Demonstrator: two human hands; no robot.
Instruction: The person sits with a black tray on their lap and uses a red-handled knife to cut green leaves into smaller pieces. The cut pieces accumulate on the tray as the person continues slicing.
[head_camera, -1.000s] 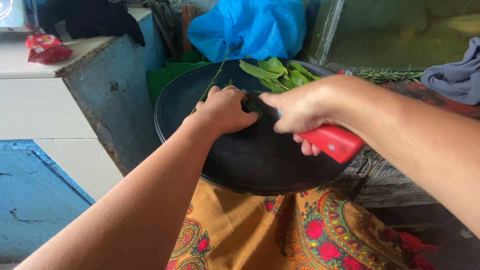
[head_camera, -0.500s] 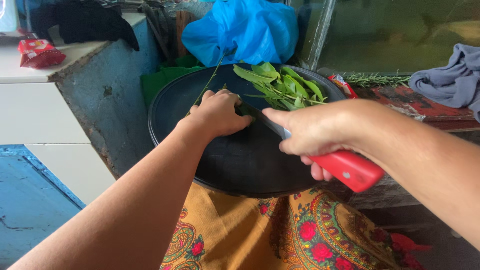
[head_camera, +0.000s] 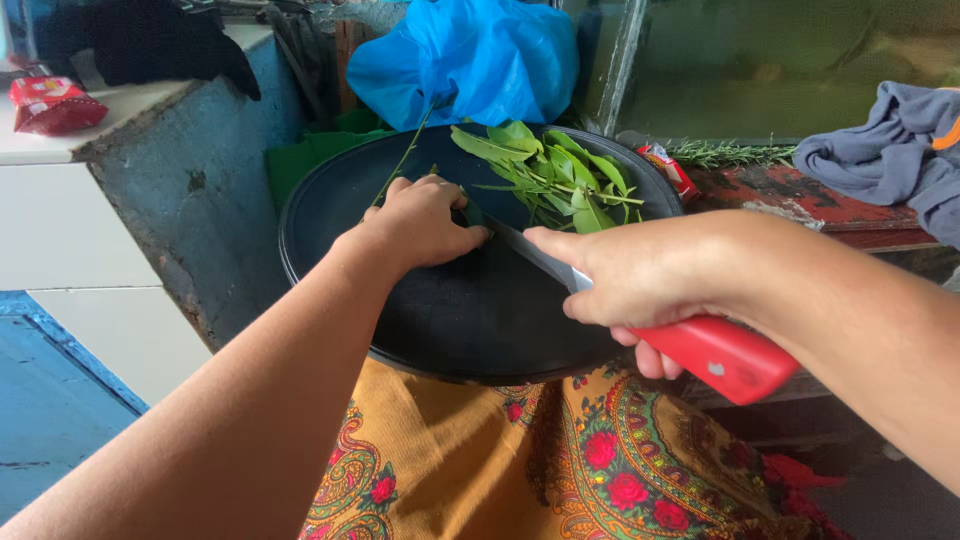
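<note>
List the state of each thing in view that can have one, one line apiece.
left hand: closed, pressing a leafy stem onto the tray
right hand: gripping the knife
knife: red handle held, blade angled toward the left hand
round black tray: lying flat over the patterned cloth
green leaves: loose pile at the tray's far side
blue plastic bag: bunched, behind the tray
grey cloth: crumpled

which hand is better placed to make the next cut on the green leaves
Right. The right hand grips the red-handled knife, its blade pointing at the green leafy stems on the round black tray. The left hand presses down on the stems beside the blade.
</note>
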